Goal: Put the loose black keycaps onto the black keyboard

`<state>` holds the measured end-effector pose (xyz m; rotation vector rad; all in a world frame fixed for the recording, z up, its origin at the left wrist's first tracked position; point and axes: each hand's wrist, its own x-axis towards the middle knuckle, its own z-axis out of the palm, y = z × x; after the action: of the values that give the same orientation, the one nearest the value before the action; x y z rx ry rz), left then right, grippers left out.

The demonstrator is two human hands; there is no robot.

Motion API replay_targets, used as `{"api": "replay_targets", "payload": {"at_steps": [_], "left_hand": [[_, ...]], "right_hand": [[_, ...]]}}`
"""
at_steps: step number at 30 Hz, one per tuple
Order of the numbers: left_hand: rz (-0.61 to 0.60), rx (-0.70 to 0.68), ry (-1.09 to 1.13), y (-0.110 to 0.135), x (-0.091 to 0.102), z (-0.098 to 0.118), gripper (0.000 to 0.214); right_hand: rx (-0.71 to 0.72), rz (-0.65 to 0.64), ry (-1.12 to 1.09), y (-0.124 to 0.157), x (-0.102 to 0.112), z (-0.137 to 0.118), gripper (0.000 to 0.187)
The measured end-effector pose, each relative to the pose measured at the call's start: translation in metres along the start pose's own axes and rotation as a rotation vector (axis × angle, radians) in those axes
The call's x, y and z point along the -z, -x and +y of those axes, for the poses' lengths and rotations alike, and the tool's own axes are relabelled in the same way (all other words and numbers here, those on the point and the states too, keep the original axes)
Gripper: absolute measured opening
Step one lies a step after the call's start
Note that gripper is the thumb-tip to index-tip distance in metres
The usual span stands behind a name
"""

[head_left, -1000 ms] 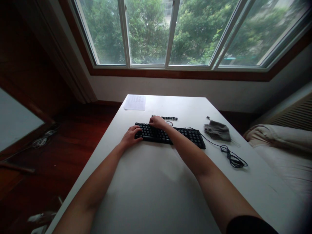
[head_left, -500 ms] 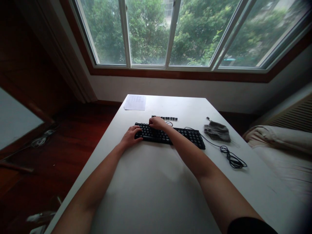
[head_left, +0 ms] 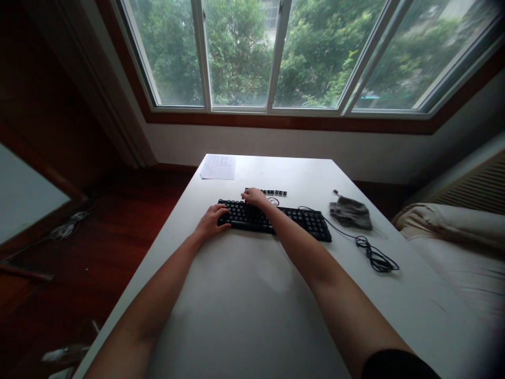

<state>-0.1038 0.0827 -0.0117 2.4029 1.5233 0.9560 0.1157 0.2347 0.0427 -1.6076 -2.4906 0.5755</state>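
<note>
A black keyboard (head_left: pixel 310 221) lies across the white table. Its left end is in the grip of my left hand (head_left: pixel 211 222), thumb along the front edge and fingers on top. My right hand (head_left: pixel 255 197) is over the back edge of the keyboard, left of its middle, with the fingers pinched together. Whatever sits between those fingertips is too small to make out. Just behind the hand runs a row of loose black keycaps (head_left: pixel 275 192), partly hidden by it. A thin looped wire-like item (head_left: pixel 273 200) lies between the row and the keyboard.
The white table (head_left: pixel 236 305) also carries a printed paper sheet (head_left: pixel 218 167) at its far left corner. To the right lie a grey cloth pouch (head_left: pixel 350 213) and the bundled black cable (head_left: pixel 376 255). A bed (head_left: pixel 453 247) stands to the right, a window (head_left: pixel 244 58) ahead.
My right hand has shifted slightly back, toward the row of keycaps, and its fingers sit a little higher. My left hand stays on the keyboard.
</note>
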Motion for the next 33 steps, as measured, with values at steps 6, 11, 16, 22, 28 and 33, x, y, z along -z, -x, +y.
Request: {"api": "replay_targets", "payload": {"at_steps": [6,11,16,22,28,33], "left_hand": [[-0.004,-0.004,-0.013,0.000,0.000,-0.001,0.049],[-0.010,0.004,-0.012,0.000,0.000,-0.001,0.048],[-0.008,-0.007,-0.013,0.000,0.000,0.001,0.047],[-0.009,0.020,0.001,0.001,0.001,0.003,0.047],[-0.006,0.018,0.013,0.000,0.000,0.001,0.047],[-0.009,0.019,0.012,0.000,0.000,0.000,0.048]], "right_hand": [[-0.093,0.078,0.095,-0.004,-0.021,-0.021,0.058],[-0.109,0.100,0.130,-0.006,-0.032,-0.026,0.059],[-0.028,0.089,0.161,-0.002,-0.037,-0.024,0.060],[-0.051,0.075,0.142,-0.002,-0.030,-0.019,0.055],[-0.159,0.209,0.086,-0.010,-0.020,-0.004,0.042],[-0.151,0.182,0.090,-0.021,-0.019,0.004,0.045]]}}
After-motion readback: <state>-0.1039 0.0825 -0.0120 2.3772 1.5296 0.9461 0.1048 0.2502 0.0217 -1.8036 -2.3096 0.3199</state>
